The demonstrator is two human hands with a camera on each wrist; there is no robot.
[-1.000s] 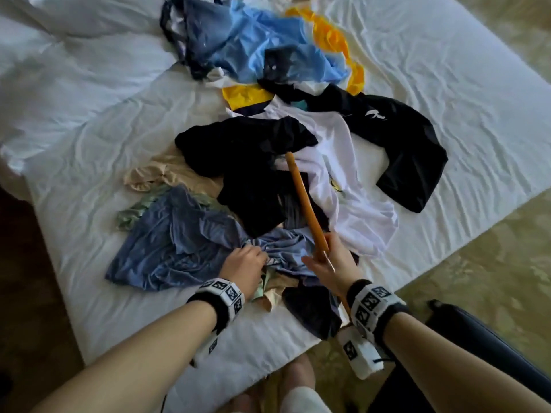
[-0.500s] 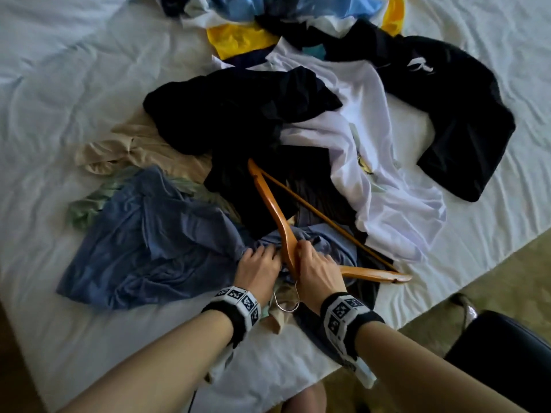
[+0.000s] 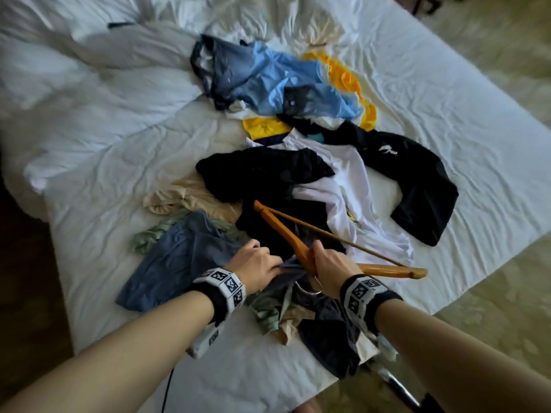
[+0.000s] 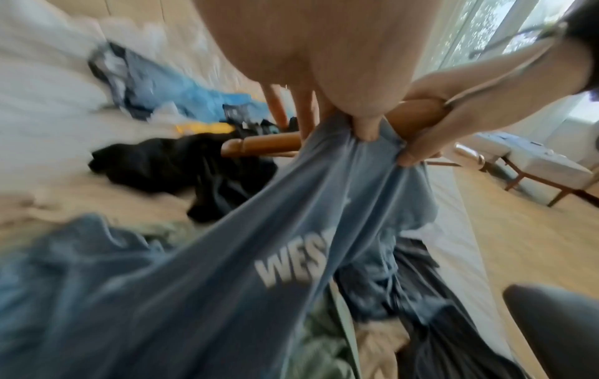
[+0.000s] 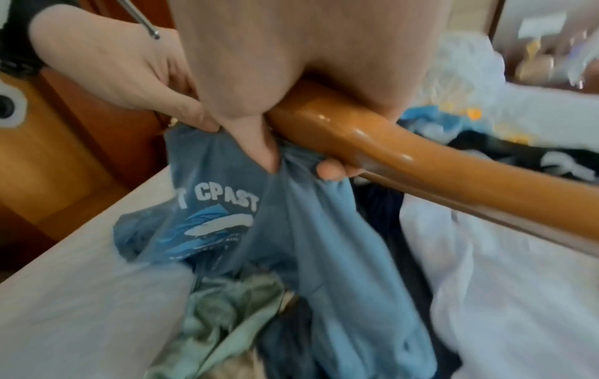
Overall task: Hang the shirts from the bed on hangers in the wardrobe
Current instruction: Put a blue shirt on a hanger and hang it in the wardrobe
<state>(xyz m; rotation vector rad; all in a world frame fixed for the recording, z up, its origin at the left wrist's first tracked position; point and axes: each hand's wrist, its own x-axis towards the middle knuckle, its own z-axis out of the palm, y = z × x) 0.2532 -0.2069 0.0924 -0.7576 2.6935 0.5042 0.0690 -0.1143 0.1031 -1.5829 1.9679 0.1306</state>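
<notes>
A grey-blue shirt [image 3: 185, 257] with white lettering lies at the near edge of the bed's clothes pile. My left hand [image 3: 259, 263] pinches its bunched edge, and the cloth [image 4: 259, 243] stretches taut from the fingers [image 4: 363, 123]. My right hand [image 3: 331, 263] grips the middle of a wooden hanger [image 3: 283, 228] right beside it, with the metal hook [image 3: 310, 289] pointing toward me. In the right wrist view its thumb and a fingertip [image 5: 330, 171] also press the shirt [image 5: 308, 218] against the hanger [image 5: 421, 166]. The two hands touch.
More shirts lie on the white sheet [image 3: 447, 114]: black [image 3: 262, 174], white [image 3: 351, 180], light blue [image 3: 268, 79], yellow [image 3: 265, 128], beige [image 3: 185, 195], green [image 3: 155, 234]. A rumpled duvet [image 3: 89, 84] fills the far left. Carpet [image 3: 492, 308] and a dark chair [image 3: 429, 403] are at the right.
My right hand brought the hanger down beside my left hand and turned it from edge-on to flat. Both hands now hold the shirt's edge bunched and slightly raised.
</notes>
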